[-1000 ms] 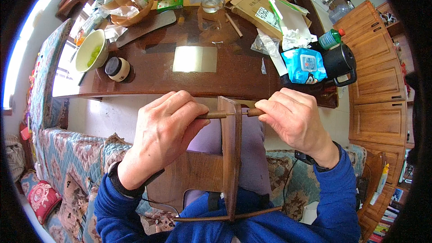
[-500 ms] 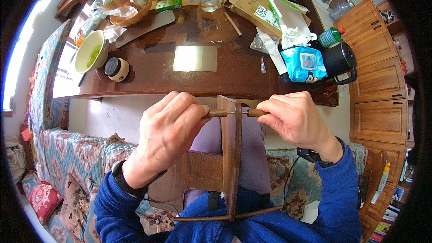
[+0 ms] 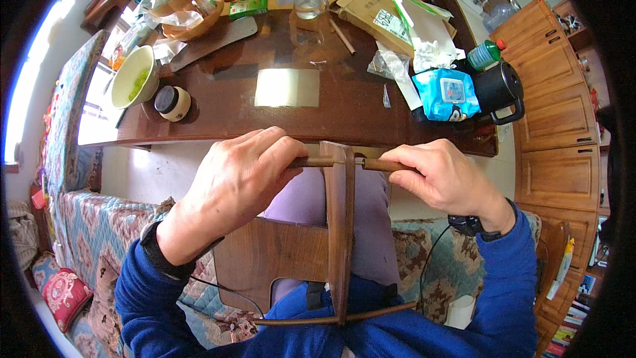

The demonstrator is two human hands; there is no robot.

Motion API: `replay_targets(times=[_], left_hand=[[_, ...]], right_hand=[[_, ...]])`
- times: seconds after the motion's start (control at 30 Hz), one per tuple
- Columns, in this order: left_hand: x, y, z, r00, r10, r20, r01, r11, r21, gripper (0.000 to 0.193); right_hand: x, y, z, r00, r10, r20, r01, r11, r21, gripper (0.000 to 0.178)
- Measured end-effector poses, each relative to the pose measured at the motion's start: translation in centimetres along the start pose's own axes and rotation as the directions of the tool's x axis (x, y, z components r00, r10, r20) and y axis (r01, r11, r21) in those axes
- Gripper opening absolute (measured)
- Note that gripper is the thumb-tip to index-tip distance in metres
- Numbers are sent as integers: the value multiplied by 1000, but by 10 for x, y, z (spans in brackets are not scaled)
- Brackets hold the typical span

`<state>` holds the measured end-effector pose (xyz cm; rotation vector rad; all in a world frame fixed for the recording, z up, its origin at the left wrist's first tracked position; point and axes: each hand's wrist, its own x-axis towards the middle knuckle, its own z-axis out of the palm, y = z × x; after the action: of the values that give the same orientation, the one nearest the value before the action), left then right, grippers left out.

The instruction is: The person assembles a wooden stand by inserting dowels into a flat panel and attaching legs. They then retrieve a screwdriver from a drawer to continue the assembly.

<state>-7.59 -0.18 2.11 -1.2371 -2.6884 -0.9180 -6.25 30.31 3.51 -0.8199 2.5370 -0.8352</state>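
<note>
An upright dark wooden board [image 3: 339, 238] stands between my knees. Near its top, a short wooden dowel [image 3: 319, 161] meets its left face. My left hand [image 3: 255, 166] is closed around that dowel's outer end. On the opposite side, a second wooden dowel [image 3: 381, 165] joins the board through a thin metal pin. My right hand [image 3: 444, 176] pinches this second dowel between thumb and fingers. Joined to the board's left side is a flat wooden panel [image 3: 291, 248] with a cut-out, lying over my lap. A thin wooden rod [image 3: 298, 321] crosses the board's lower end.
Beyond my hands runs the dark table [image 3: 225, 119]. On it are a bowl of green fruit [image 3: 136, 83], a lidded jar [image 3: 173, 103], a glass mug [image 3: 309, 0], a blue wipes pack [image 3: 447, 96] and a black kettle [image 3: 500, 89]. A patterned sofa [image 3: 106, 225] lies behind.
Both hands have drawn outward along the dowels, the left hand to the left and the right hand slightly right. More of each dowel shows now. The board has hardly moved.
</note>
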Motion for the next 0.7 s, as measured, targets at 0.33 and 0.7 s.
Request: replay_targets(times=[0.33,0.7], left_hand=[[-4,-3,-2,998,-1,67,0,1000,15,15],[6,-6,-9,902,-234,363,361,871,-333,24]], right_hand=[[0,-2,8,952,-172,-253,113,966,-233,22],[7,-7,-3,874,-359,-328,227,898,-378,30]])
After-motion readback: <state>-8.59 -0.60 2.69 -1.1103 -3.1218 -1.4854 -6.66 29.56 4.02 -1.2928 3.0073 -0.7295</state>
